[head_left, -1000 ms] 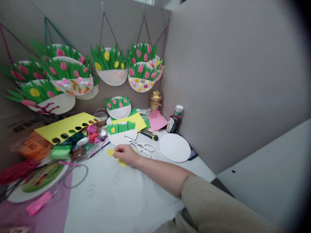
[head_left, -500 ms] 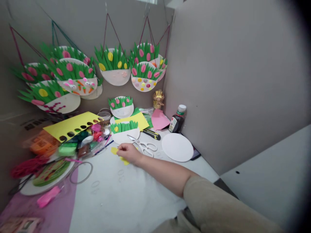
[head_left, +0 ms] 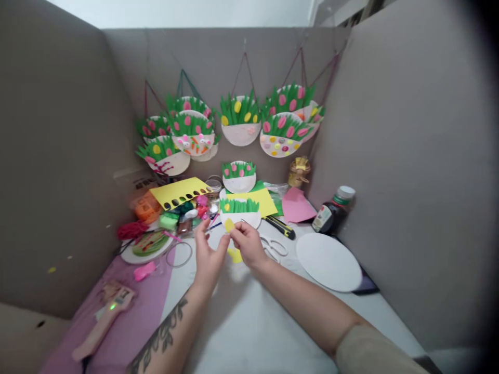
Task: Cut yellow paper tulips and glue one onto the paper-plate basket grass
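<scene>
Between the thumb and fingers of my right hand is a small yellow paper egg. My left hand is beside it, thumb and fingers apart; its thumb tip comes close to the egg, and I cannot tell if it touches. Under my hands lie more yellow paper pieces. Just beyond stands a half-covered paper plate with green paper grass and one yellow egg stuck on. White-handled scissors lie to the right of my right hand, partly hidden by it.
A box cutter, a white paper plate and a dark bottle are on the right. At left lie a glue gun with a green light, pink clay and craft supplies. Decorated plate baskets hang at the back.
My left hand has come into view beside the right. My right hand has lifted from the yellow pieces, holding a paper egg. The camera view has swung left.
</scene>
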Available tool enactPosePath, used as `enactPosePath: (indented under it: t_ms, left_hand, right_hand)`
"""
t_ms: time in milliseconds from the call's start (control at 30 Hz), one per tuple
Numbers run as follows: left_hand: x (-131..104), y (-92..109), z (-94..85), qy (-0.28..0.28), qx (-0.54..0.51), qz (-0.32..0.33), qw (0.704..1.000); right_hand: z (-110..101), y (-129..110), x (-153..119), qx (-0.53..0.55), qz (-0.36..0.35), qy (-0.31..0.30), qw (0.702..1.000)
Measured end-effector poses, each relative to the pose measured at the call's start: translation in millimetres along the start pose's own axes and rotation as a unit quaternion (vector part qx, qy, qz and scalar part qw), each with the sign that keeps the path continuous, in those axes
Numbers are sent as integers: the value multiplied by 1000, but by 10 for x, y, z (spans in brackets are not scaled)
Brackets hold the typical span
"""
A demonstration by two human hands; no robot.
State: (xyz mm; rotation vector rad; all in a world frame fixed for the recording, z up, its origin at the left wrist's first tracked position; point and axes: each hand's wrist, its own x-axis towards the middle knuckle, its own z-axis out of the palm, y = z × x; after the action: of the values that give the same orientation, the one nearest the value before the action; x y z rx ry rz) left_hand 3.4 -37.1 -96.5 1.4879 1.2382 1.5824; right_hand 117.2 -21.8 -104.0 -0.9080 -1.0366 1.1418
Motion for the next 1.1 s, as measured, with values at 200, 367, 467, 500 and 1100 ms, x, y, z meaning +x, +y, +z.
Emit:
enactPosePath:
  t_ms: [200,367,467,500,1100]
  left_hand:
    - [114,-143,-36,-47,-70,-72,994]
    - [53,-128,-75,-54,-54,-52,996]
    - [41,-108,-101,-57,-35,-41,997]
    - [43,-107,-110,-59,-25,-36,997]
    - [55,-139,-149,-139,36,3,990]
  right_hand:
    - [45,18,-118,-87,-51,-22,995]
    - [53,157,-151,-117,-44,-42,991]
    - [47,201,-150,-123,-41,-56,990]
    - [40,200,-141,-122,-46,-55,990]
    - [-188,-228,13,-433,-280,-158,842]
